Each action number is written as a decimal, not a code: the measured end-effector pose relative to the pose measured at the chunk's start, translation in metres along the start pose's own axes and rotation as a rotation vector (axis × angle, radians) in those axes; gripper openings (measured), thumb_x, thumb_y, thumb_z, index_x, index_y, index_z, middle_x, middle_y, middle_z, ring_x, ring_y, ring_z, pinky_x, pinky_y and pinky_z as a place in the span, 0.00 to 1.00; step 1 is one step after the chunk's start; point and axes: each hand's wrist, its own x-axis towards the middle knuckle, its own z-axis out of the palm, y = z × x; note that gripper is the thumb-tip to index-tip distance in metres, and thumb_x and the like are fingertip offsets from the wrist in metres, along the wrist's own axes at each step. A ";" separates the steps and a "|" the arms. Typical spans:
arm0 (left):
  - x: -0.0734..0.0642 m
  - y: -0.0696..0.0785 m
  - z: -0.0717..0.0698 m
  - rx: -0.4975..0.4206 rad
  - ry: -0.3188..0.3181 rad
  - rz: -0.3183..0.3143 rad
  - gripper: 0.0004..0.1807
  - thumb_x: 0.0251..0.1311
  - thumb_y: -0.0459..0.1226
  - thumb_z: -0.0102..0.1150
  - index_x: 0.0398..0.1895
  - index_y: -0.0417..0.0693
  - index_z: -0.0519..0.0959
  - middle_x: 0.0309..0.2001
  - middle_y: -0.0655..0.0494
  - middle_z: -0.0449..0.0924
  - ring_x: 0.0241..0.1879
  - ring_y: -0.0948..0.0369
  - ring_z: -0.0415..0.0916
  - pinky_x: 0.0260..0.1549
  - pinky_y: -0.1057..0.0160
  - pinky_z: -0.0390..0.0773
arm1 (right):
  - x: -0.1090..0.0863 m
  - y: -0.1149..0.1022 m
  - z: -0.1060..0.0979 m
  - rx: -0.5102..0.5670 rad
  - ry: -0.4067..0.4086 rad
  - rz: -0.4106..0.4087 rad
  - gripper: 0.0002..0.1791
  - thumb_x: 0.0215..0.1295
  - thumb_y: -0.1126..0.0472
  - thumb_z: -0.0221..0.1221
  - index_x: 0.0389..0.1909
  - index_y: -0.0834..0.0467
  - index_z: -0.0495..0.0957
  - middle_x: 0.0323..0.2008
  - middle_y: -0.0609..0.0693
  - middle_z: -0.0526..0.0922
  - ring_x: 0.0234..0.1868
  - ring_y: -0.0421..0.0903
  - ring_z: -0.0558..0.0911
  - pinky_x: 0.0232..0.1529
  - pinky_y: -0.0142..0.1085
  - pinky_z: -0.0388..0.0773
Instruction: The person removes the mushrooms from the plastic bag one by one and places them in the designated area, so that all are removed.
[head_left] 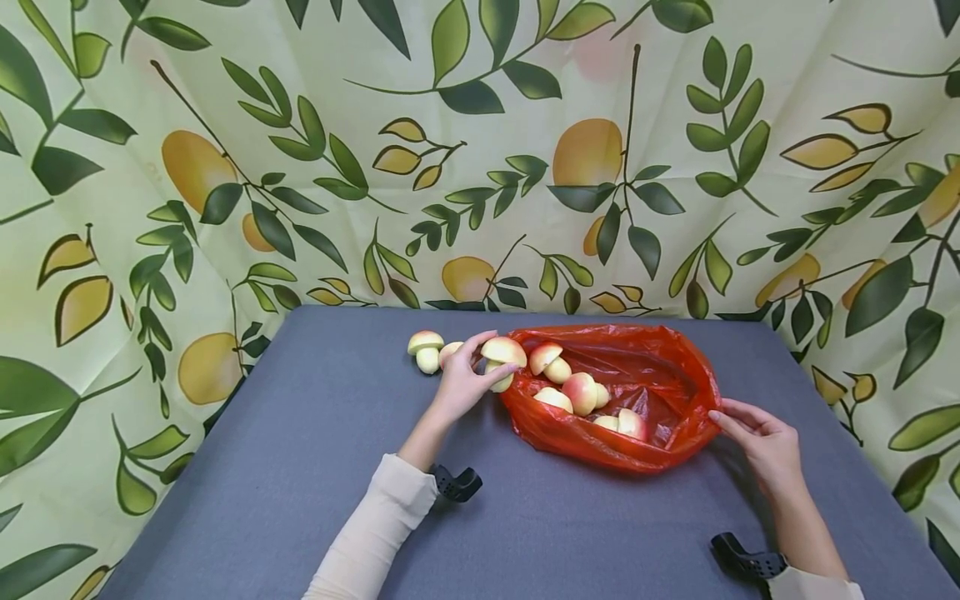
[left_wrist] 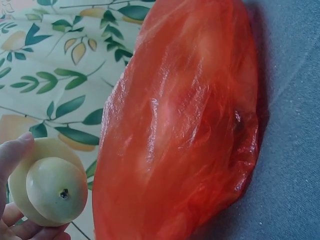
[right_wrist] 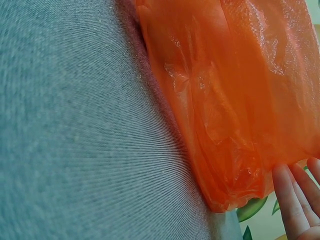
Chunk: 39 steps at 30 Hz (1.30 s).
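My left hand [head_left: 459, 387] holds a toy mushroom [head_left: 504, 349] between thumb and fingers, at the left rim of an open red plastic bag [head_left: 611, 457]. In the left wrist view that mushroom [left_wrist: 56, 190] shows its pale rounded stem end, with a small dark spot on it. Several more mushrooms with yellow-red caps, one of them a red-capped mushroom [head_left: 580, 392], lie inside the bag. At the bag's right rim, my right hand [head_left: 771, 450] pinches the plastic between thumb and fingers. The right wrist view shows its fingers [right_wrist: 290, 200] against the bag's edge.
Left of the bag, one mushroom [head_left: 427, 352] lies on the grey table [head_left: 300, 433]. Another mushroom [head_left: 449, 352] beside it is partly hidden behind my left hand. A patterned cloth [head_left: 495, 125] with leaves and fruit hangs behind the table and along both sides.
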 end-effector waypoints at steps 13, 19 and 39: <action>0.014 0.000 0.013 0.064 -0.036 0.034 0.33 0.51 0.36 0.71 0.62 0.41 0.72 0.62 0.43 0.75 0.61 0.50 0.73 0.65 0.51 0.72 | 0.000 -0.001 0.000 -0.003 0.001 0.023 0.13 0.61 0.67 0.62 0.38 0.45 0.86 0.29 0.29 0.87 0.31 0.26 0.84 0.33 0.18 0.80; 0.017 0.001 0.019 0.069 -0.047 0.039 0.33 0.51 0.36 0.71 0.62 0.41 0.72 0.61 0.43 0.76 0.61 0.50 0.74 0.64 0.50 0.72 | 0.000 -0.001 0.000 -0.005 -0.002 0.020 0.13 0.61 0.67 0.62 0.38 0.45 0.86 0.29 0.29 0.86 0.31 0.26 0.84 0.33 0.18 0.80; 0.022 -0.004 0.033 0.085 -0.140 0.048 0.35 0.50 0.36 0.72 0.63 0.39 0.70 0.61 0.42 0.76 0.62 0.49 0.73 0.66 0.50 0.70 | -0.001 -0.002 0.000 0.014 -0.011 0.015 0.13 0.62 0.67 0.61 0.37 0.44 0.86 0.29 0.30 0.87 0.31 0.26 0.84 0.33 0.19 0.81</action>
